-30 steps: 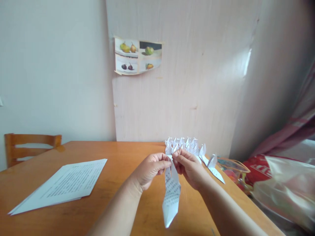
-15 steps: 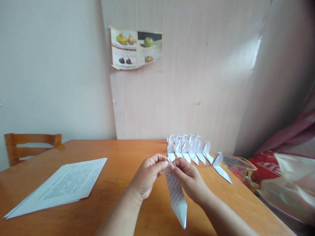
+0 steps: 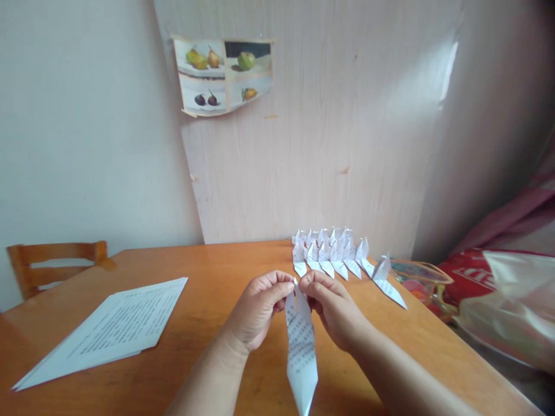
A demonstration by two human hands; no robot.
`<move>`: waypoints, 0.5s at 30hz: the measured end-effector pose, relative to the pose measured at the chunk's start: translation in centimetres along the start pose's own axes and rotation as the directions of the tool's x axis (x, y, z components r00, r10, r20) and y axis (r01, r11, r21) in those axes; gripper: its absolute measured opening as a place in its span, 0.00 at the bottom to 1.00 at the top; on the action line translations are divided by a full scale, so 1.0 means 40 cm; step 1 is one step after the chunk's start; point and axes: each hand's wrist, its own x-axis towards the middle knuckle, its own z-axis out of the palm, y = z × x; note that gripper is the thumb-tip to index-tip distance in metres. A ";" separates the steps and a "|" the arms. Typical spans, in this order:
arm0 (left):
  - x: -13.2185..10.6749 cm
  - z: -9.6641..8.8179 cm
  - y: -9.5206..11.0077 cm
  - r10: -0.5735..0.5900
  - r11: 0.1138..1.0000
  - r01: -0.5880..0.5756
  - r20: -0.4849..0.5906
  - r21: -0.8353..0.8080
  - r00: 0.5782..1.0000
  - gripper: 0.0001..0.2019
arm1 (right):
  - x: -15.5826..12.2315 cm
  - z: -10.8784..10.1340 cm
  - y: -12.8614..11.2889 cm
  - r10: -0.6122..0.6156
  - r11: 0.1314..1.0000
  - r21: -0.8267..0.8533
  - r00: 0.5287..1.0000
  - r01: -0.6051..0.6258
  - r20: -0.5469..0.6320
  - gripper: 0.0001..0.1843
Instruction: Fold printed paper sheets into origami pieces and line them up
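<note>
Between my two hands hangs a folded strip of printed white paper, narrow, with a pointed lower end and a split near its top. My left hand pinches the upper left tip between thumb and fingers. On the other side my right hand pinches the upper right part, fingertips close to the left ones. Beyond the hands, several folded paper pieces of the same printed paper stand in rows, each with an upright point. One more folded piece lies apart, to their right.
A stack of printed sheets lies on the wooden table at the left. Behind it is a wooden chair. Bags and a clear plastic container crowd the right edge. Fruit pictures hang on the back wall.
The strip's lower end has swung left and now hangs straighter. A gap shows at its top, with my hands slightly further apart. The whole view has shifted a little.
</note>
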 end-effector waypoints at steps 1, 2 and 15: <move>0.000 0.001 0.000 -0.006 1.000 0.006 0.002 -0.010 1.000 0.08 | 0.000 -0.001 0.001 0.016 1.000 0.025 1.000 -0.016 0.010 0.09; 0.000 0.001 -0.001 -0.009 1.000 0.010 0.003 -0.019 1.000 0.08 | 0.000 -0.002 0.002 0.032 0.998 0.048 0.999 -0.033 0.023 0.09; 0.003 -0.005 -0.009 -0.036 0.998 0.037 0.032 -0.056 0.999 0.09 | 0.004 -0.004 0.010 0.124 0.962 0.229 0.985 -0.149 0.121 0.08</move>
